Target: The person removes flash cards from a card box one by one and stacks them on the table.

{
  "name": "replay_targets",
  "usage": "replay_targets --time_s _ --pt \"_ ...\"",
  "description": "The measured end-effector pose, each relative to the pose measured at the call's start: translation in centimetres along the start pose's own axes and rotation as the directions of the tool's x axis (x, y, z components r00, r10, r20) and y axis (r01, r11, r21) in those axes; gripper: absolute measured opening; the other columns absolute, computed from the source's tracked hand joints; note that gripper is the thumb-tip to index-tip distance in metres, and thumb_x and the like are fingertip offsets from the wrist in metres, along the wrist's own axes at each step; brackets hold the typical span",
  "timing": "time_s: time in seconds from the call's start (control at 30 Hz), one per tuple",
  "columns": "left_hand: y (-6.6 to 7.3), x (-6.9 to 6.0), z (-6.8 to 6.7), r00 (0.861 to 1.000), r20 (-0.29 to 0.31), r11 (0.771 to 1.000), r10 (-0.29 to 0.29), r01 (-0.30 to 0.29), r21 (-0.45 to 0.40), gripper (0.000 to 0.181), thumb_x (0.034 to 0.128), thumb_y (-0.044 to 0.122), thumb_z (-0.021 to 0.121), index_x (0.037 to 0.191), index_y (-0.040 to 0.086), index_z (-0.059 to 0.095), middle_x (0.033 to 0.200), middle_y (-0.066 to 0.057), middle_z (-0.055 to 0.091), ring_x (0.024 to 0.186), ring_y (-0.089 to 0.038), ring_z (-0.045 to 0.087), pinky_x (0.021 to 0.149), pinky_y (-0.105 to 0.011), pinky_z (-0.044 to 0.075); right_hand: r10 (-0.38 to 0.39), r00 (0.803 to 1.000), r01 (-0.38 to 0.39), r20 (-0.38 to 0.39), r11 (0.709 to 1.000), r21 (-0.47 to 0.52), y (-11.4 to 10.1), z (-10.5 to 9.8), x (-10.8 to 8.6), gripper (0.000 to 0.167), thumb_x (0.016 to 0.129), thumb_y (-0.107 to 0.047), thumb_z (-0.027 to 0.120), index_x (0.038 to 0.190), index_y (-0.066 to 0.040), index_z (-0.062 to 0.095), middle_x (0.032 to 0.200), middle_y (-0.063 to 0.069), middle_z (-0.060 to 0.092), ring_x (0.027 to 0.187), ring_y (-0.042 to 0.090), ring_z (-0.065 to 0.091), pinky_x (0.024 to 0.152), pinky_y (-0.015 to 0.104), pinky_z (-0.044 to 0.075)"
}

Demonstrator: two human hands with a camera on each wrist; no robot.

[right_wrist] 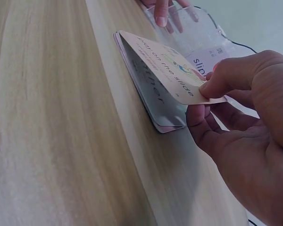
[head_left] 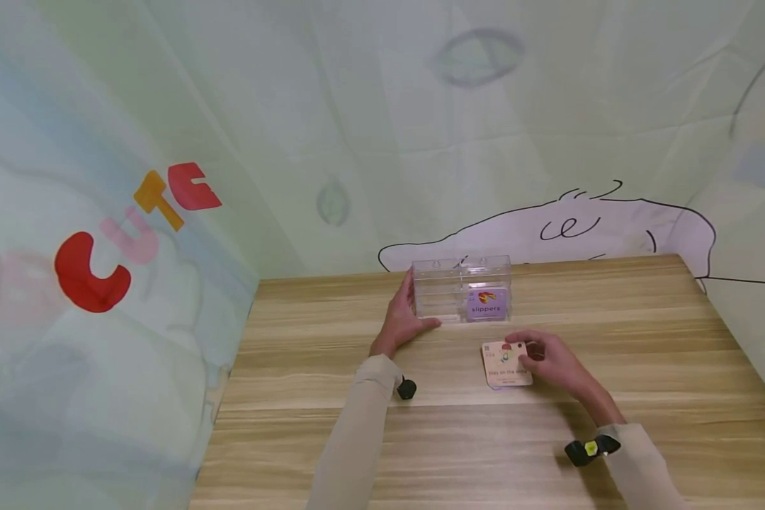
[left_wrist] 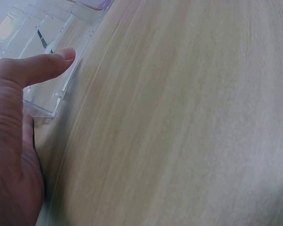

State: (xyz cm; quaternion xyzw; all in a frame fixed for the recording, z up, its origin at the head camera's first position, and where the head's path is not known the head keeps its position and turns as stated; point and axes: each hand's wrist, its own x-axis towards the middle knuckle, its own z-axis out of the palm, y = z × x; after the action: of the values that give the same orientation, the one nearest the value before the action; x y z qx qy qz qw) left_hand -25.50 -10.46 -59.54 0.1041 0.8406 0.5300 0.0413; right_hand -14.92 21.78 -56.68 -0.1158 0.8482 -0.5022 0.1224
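A clear plastic box (head_left: pixel 438 292) with two compartments stands near the table's back edge; its right compartment holds a purple "slippers" card (head_left: pixel 486 304). My left hand (head_left: pixel 403 322) grips the box's left end, thumb along the front, as the left wrist view also shows with the thumb over the clear box (left_wrist: pixel 49 94). My right hand (head_left: pixel 551 361) pinches the edge of a peach "play on the slide" card (head_left: pixel 505 368). In the right wrist view that card (right_wrist: pixel 162 70) is lifted at one side above other cards (right_wrist: pixel 155 106) lying on the table.
The wood-grain table (head_left: pixel 459 453) reaches back to a printed cloth (head_left: pixel 357 142) that hangs behind the box. Another cloth with coloured letters (head_left: pixel 92 273) hangs at the left. Each wrist bears a small black device (head_left: pixel 406 388).
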Motion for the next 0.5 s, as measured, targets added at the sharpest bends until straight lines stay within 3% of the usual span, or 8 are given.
replay_targets --time_s 0.17,0.4,0.5 --pt "-0.05 0.0 -0.03 1.0 0.002 1.0 -0.006 0.006 0.001 0.137 0.0676 0.014 0.099 0.168 0.024 0.006 0.171 -0.005 0.024 0.152 -0.022 0.033 0.122 -0.028 0.028 -0.021 1.0 0.02 -0.007 0.998 -0.056 0.08 0.29 -0.05 0.038 0.09 0.009 0.065 0.127 0.002 0.068 0.131 0.023 0.066 0.118 0.042 0.063 0.1 0.055 0.055" --pt "-0.05 -0.01 -0.08 1.0 0.004 1.0 -0.011 0.011 0.003 0.136 0.0686 0.015 0.099 0.168 0.024 0.007 0.171 -0.004 0.024 0.152 -0.02 0.032 0.121 -0.025 0.028 -0.063 0.998 0.059 -0.029 0.991 -0.117 0.43 0.72 0.16 0.039 0.087 0.01 0.068 0.125 0.002 0.069 0.124 0.019 0.069 0.101 0.027 0.063 0.085 0.032 0.057" --pt "0.0 -0.07 -0.08 1.0 0.004 1.0 -0.011 0.011 0.005 0.136 0.0688 0.015 0.099 0.168 0.024 0.007 0.171 -0.004 0.025 0.152 -0.02 0.032 0.121 -0.025 0.028 -0.071 0.997 0.067 -0.024 0.988 -0.137 0.49 0.76 0.26 0.039 0.087 0.01 0.069 0.125 0.003 0.069 0.122 0.018 0.069 0.097 0.025 0.059 0.08 0.028 0.055"
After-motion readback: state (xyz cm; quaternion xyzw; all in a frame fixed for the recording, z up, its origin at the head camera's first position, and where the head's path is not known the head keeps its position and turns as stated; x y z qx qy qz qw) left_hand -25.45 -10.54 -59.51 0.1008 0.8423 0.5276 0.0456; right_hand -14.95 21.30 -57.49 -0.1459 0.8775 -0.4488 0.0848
